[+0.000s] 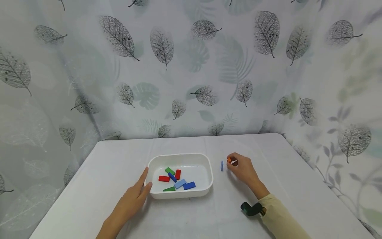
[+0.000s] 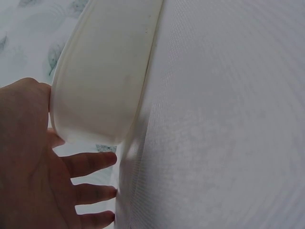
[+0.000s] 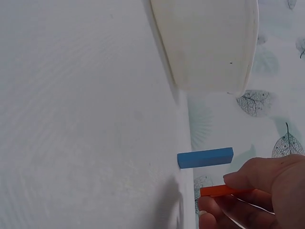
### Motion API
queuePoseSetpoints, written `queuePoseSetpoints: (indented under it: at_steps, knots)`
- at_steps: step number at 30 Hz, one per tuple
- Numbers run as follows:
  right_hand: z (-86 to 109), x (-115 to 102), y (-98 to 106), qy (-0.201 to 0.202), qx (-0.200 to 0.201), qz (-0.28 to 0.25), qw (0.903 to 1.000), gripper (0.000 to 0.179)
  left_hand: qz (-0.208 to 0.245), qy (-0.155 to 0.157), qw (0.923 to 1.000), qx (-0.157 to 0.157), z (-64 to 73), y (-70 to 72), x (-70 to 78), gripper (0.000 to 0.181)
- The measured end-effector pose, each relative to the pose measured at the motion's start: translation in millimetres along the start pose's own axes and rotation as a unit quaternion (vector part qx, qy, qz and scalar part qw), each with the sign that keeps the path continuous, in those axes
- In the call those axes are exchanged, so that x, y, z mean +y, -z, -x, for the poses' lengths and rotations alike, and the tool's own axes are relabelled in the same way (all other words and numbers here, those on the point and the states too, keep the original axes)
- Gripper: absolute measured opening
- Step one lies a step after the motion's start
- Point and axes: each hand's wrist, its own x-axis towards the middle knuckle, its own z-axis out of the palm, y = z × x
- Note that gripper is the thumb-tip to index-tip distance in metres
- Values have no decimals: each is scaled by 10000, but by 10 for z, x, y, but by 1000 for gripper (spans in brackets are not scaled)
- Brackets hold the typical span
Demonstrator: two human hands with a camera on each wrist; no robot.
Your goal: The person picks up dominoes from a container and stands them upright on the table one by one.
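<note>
My right hand point(image 1: 243, 169) pinches an orange domino block point(image 3: 217, 191) between thumb and fingers, to the right of the tray. Just left of that hand a light blue domino block point(image 1: 222, 165) stands upright on the table; in the right wrist view this blue block point(image 3: 206, 158) is apart from the orange one. A white tray point(image 1: 191, 195) holds several red, green and blue domino blocks lying flat or leaning on one another. Against the tray's left end rests my left hand point(image 1: 131, 199), its fingers extended. The left wrist view has that hand point(image 2: 43, 167) beside the tray's outer wall point(image 2: 105, 71).
The white-covered table point(image 1: 119, 156) ends at a leaf-printed curtain point(image 1: 191, 83) behind and at the sides. A dark curved strap piece point(image 1: 251, 209) sits at the right wrist by the beige sleeve point(image 1: 280, 215).
</note>
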Motion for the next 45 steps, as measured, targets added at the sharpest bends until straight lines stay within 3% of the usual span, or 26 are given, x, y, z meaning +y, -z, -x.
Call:
queuePoseSetpoints:
  at_steps: [14,45]
  knots:
    - [-1,50,-52,-303,-317,79,9990,22,64,-63,10000,27,2,-10,-41,69]
    - [-16,13,-10,-319,-359,255,9985,37,-57,132,9999,-89,-31,-21,-23,71]
